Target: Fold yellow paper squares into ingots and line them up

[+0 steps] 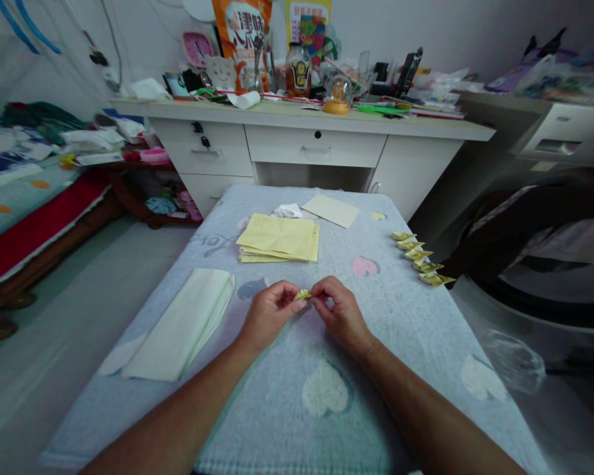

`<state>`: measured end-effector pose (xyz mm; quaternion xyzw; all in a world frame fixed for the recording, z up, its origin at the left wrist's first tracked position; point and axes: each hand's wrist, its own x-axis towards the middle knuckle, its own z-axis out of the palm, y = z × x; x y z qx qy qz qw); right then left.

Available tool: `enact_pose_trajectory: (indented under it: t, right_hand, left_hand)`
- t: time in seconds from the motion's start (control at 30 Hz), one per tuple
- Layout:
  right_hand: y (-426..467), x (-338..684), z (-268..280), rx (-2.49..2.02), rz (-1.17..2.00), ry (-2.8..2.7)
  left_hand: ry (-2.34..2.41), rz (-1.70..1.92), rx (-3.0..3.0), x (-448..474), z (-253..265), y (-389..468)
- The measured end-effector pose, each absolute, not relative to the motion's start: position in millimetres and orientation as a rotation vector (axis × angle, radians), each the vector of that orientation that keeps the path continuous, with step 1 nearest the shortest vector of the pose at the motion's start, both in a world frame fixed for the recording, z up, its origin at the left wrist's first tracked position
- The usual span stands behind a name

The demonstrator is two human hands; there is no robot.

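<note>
A small piece of folded yellow paper [303, 294] is pinched between my two hands over the middle of the cloth-covered table. My left hand [273, 309] grips its left end with thumb and fingers. At its right end, my right hand [340, 310] closes thumb and forefinger on it. The fingertips hide much of its shape. Just beyond my hands lies a stack of yellow paper sheets [280, 239]. Along the right edge of the table, several folded yellow paper pieces with pointed ends [414, 254] stand in a row.
A folded pale sheet [183, 323] lies left of my hands. Crumpled white tissue [288, 211] and a cream card [332, 210] are at the far side. Behind stands a cluttered white desk [321, 140]. A washing machine [564, 138] is on the right, a bed [30, 198] on the left.
</note>
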<state>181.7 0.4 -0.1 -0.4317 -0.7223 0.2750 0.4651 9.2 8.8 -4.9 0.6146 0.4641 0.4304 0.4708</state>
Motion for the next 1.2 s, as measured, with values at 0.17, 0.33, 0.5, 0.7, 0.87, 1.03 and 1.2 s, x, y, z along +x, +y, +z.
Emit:
enact_pose_trajectory:
  t: [0.17,0.33,0.5,0.7,0.87,1.03,1.2]
  right_hand:
    - [1,183,0,-1.097,0.671,-1.764]
    - [1,184,0,-1.108,0.718,-1.751]
    - [2,184,1,-1.098,0.703,-1.804]
    - [3,185,1,-1.129,0.771,-1.791]
    - [3,182,-3,-1.127,1.03,-1.578]
    - [3,178,-1,-0.985,1.326,-1.342]
    - [1,179,4,-1.018,1.353,-1.411]
  left_hand:
    - [1.204,1.067,1.586,7,-7,9]
    - [1.242,1.07,1.652,6,-4,8]
    - [1.254,1.066,1.683,8,0,7]
    - [1.266,1.045,1.735,10,4,6]
    - [1.241,1.039,1.68,9,2,7]
    - [1.134,1.079,1.505,8,-4,8]
    - [1.083,1.08,1.43,9,-2,8]
